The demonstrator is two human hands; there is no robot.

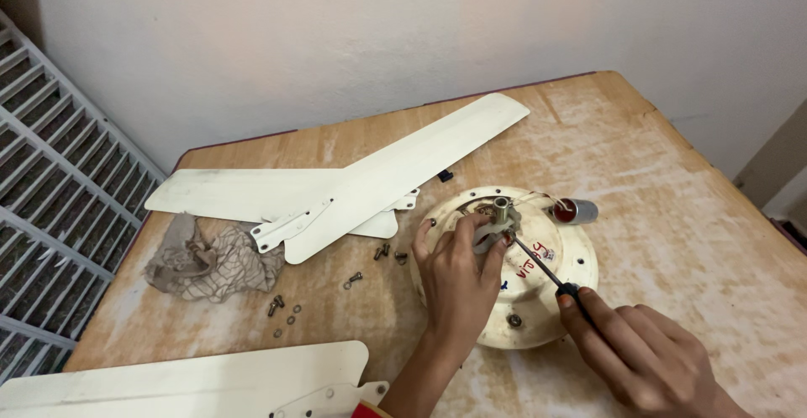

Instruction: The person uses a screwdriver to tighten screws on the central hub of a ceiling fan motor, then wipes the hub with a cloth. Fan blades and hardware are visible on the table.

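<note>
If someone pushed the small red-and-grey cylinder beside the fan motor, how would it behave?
The cylinder lies on its side on the table, so it would probably roll. It looks small and light. A thin wire seems to tie it to the motor housing, likely limiting travel.

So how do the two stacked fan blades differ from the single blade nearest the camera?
The stacked blades lie crossed over each other at the table's far side, fully in view; the near blade lies alone and is cut off by the picture's edge. A rag lies beside the stacked blades only. All are cream with metal brackets.
</note>
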